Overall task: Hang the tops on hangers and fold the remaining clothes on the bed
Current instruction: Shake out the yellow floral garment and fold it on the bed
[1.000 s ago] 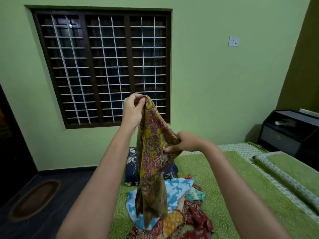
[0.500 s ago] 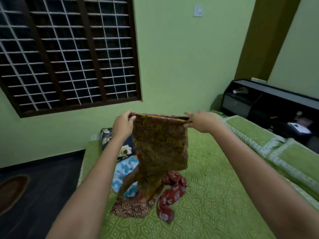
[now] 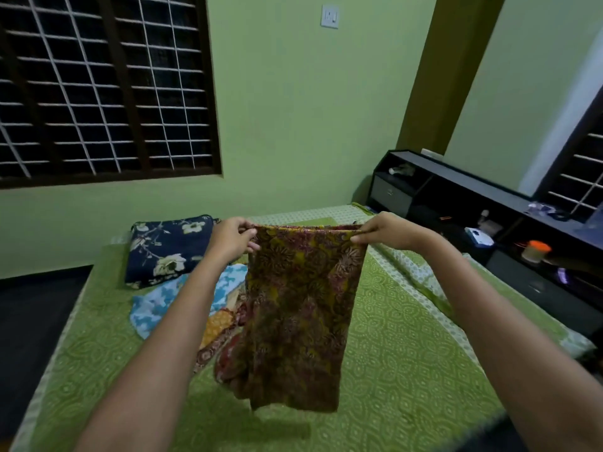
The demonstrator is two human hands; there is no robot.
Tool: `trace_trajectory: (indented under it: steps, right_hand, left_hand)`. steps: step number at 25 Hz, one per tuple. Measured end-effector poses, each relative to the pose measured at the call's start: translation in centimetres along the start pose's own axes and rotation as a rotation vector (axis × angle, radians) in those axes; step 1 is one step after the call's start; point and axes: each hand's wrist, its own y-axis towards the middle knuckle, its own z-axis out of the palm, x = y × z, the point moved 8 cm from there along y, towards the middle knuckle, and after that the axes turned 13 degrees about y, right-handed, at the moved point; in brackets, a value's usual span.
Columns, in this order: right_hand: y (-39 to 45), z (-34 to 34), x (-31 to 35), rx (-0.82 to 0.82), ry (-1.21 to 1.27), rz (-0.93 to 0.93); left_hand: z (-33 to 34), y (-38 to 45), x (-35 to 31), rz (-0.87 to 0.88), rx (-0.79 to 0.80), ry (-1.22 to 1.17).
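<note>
A mustard and maroon printed garment (image 3: 300, 308) hangs flat above the bed, stretched by its top edge. My left hand (image 3: 233, 239) pinches the top left corner and my right hand (image 3: 385, 231) pinches the top right corner. Behind it on the green patterned bedspread (image 3: 401, 347) lies a pile of clothes: a blue and white printed piece (image 3: 163, 301), an orange printed piece (image 3: 220, 324) and a dark red one, mostly hidden by the held garment. No hangers are in view.
A folded navy floral cloth (image 3: 166, 249) lies at the bed's far left. A black shelf unit (image 3: 489, 207) with small items, including an orange-lidded jar (image 3: 535, 251), runs along the bed's right side. A barred window (image 3: 98, 86) fills the green wall; dark floor lies left.
The garment, bunched and held high a second ago, is now spread wide between both hands and lowered over the bed. The view has swung right and down.
</note>
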Motion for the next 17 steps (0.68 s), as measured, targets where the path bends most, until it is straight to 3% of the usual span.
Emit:
trace_trajectory:
  steps: [2,6,9,11,14,17]
  right_hand:
    - [-1.8,-2.3,-2.5,-0.07,0.155,-0.074]
    - [-1.0,-7.7,-8.2,-0.319,0.419,-0.153]
    - [3.0,-10.0,-13.7,-0.415,0.109,-0.022]
    - [7.0,-8.9,-18.4,-0.323,-0.133,0.123]
    - [14.6,-7.7,-26.8,-0.234,-0.113,0.309]
    - [21.3,-10.0,-31.4,-0.349,0.023,0.379]
  left_hand:
    - [2.8,-1.3,-2.8,-0.043,0.047,-0.191]
    - [5.8,0.2,-8.0,-0.04,0.027,-0.297]
    - [11.2,4.1,-9.2,-0.021,0.053,-0.184]
    - [16.8,7.1,-8.0,-0.043,0.127,-0.021]
    - [24.4,12.7,-5.9,-0.158,0.203,0.058]
    - [27.5,20.6,-7.7,-0.067,0.125,0.207]
